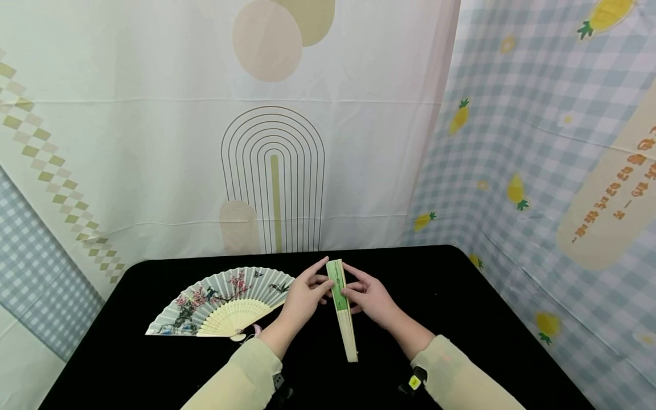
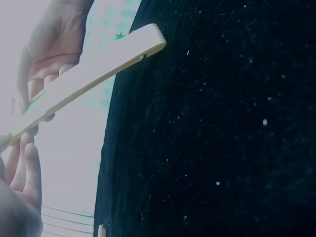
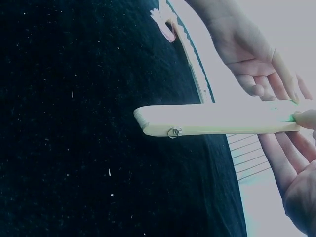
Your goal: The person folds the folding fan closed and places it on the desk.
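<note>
A folded hand fan (image 1: 344, 319) with a green leaf and pale ribs is held between both hands, its ribbed end pointing down toward the person. My left hand (image 1: 303, 296) pinches the green part from the left, thumb on the front face. From the other side my right hand (image 1: 373, 299) pinches the same part with thumb and fingers. In the right wrist view a small metal ring (image 3: 174, 132) shows at the fan's pivot end. Left of the hands, a spread fan (image 1: 225, 307) with printed blossoms and birds lies on the black table (image 1: 435, 353).
A pinkish tassel (image 1: 257, 329) hangs at the spread fan's pivot, close to the left wrist. Behind the table hangs a pale patterned curtain (image 1: 369, 171), and a checked one with pineapples (image 1: 512, 102) runs along the right side.
</note>
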Demonstrator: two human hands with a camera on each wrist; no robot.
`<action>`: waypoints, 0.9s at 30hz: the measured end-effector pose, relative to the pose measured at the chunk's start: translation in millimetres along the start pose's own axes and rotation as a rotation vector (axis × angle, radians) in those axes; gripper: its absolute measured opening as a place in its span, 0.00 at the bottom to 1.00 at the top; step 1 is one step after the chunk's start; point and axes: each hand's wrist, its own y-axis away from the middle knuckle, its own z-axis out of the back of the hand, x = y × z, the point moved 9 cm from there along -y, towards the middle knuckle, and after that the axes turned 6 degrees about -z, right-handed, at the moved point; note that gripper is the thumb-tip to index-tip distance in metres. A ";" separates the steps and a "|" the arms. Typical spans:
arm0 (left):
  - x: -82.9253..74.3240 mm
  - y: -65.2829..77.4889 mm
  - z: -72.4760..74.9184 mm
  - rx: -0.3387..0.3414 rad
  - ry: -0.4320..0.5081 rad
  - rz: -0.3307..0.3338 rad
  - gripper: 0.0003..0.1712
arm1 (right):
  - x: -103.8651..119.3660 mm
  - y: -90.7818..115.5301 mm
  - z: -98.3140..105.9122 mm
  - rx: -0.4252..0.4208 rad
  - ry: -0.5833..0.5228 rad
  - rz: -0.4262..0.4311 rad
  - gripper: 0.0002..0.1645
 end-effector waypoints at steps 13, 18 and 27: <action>1.4 -1.2 0.4 0.005 -0.023 0.009 0.33 | 26.0 19.5 -6.9 0.062 -0.019 -0.002 0.38; 1.1 -1.2 1.1 0.000 -0.004 0.009 0.34 | 25.6 18.5 -6.8 0.065 -0.017 -0.005 0.38; -9.7 1.0 1.0 0.001 0.030 0.018 0.34 | 26.3 18.9 -7.9 0.071 -0.003 0.005 0.39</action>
